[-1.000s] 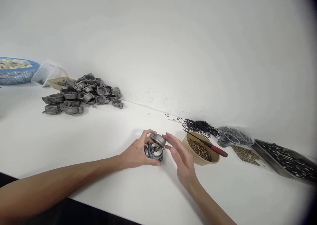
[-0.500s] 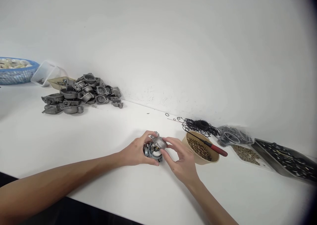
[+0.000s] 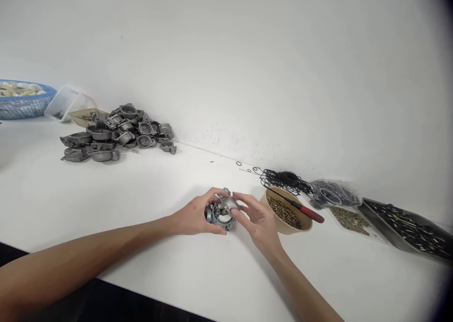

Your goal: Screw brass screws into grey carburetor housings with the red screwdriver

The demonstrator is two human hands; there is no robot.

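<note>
Grey metal casting (image 3: 218, 215), mid-bench: gripped by left hand (image 3: 193, 216); right hand (image 3: 260, 220) pinches its cap (image 3: 229, 202). Just right: tan bowl (image 3: 279, 225) of brass screws, red-handled screwdriver (image 3: 307, 212) across its rim. Back edge: black O-rings (image 3: 286, 180); far left, heap of castings (image 3: 113, 135).

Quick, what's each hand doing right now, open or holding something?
Left hand: closed around the grey metal casting.
Right hand: closed, pinching the grey cap atop that casting.

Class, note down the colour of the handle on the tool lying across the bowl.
The handle is red, seen best in the head view.
</note>
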